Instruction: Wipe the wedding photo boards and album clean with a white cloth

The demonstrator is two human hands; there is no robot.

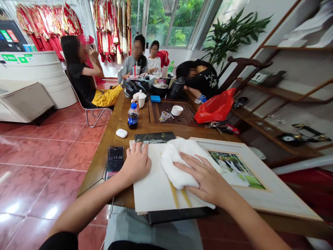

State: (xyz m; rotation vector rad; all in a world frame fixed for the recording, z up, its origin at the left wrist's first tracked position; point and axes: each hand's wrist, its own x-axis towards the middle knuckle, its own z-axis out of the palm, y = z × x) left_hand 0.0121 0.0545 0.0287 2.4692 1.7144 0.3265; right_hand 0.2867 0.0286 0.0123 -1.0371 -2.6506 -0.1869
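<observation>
My left hand (138, 162) lies on the upper left part of a white board (153, 194), fingers side by side and slightly bent, with nothing visible in them. My right hand (201, 175) presses a bunched white cloth (177, 156) onto the board, its fingers spread over the cloth and the thumb along its lower edge. Two yellowish strips (174, 196) run down the board from under the cloth. Beneath the board shows a dark panel (179, 215). To the right lies a pale picture frame (281, 194) with a photo (235, 169) of two people outdoors.
A phone (114, 159) and white earbud case (121, 133) lie left of the board. Beyond stand a cola bottle (133, 117), a white bowl (177, 110) and a red plastic bag (215, 107). Several people sit around the wooden table (114, 130). Shelves (291, 114) stand right.
</observation>
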